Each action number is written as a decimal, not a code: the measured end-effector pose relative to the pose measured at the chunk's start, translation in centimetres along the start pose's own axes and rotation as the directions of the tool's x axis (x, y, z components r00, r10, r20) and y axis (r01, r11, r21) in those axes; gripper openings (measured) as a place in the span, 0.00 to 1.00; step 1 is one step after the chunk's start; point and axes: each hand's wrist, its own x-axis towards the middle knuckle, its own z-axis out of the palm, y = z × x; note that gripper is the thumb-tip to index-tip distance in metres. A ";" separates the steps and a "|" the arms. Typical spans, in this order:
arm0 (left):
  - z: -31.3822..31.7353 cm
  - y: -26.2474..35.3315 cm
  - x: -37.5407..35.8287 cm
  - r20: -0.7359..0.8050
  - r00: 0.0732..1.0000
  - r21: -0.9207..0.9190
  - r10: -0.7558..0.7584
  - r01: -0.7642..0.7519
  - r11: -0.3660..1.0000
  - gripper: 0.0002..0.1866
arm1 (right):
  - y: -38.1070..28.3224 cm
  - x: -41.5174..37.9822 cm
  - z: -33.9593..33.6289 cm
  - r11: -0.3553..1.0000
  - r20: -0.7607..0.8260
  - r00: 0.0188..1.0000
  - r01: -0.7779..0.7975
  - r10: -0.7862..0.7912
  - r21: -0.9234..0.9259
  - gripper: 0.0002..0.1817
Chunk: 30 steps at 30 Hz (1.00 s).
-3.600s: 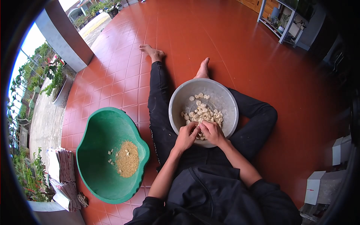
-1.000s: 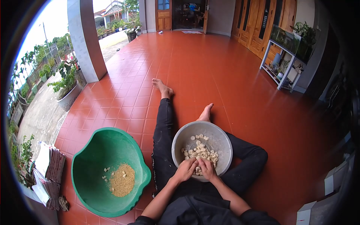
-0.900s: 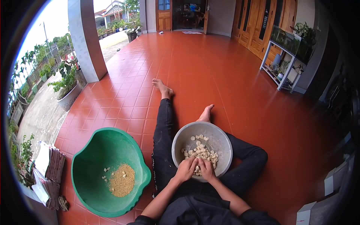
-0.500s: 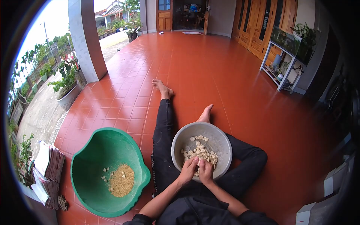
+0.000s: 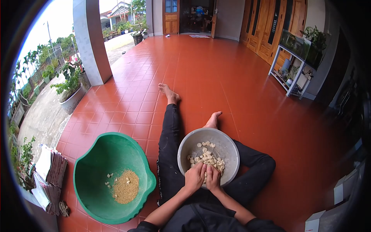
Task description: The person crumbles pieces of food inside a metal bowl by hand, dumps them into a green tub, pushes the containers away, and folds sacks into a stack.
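A grey basin (image 5: pixel 230 147) rests between my legs, holding a pile of pale, round, flattened pieces (image 5: pixel 208 156). Over its near side, my left hand (image 5: pixel 195 177) and my right hand (image 5: pixel 212 178) are pressed together at the thumbs and fingertips. Both are closed, with curled fingers pinching what seems to be one of the pale pieces, mostly hidden by the fingers. To my left stands a large green basin (image 5: pixel 91 166), with tan grainy material (image 5: pixel 126 187) and a few small pale bits at its bottom.
My outstretched leg (image 5: pixel 169 127) lies between the two basins. Bundled papers (image 5: pixel 48 174) are stacked at far left. Beyond are a pillar (image 5: pixel 91 42), potted plants (image 5: pixel 71 92) and a fish tank on a white stand (image 5: pixel 290 63). White boxes (image 5: pixel 316 221) sit at lower right.
My hands have curled in closer together, and the pale piece glimpsed between them is now covered. The basins look the same; the view has shifted slightly.
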 end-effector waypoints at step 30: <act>1.5 -4.4 -0.8 0.693 0.656 -0.649 -0.298 0.748 0.137 0.18 | 2.5 0.5 -0.1 0.917 0.168 0.926 0.365 -0.339 -0.159 0.15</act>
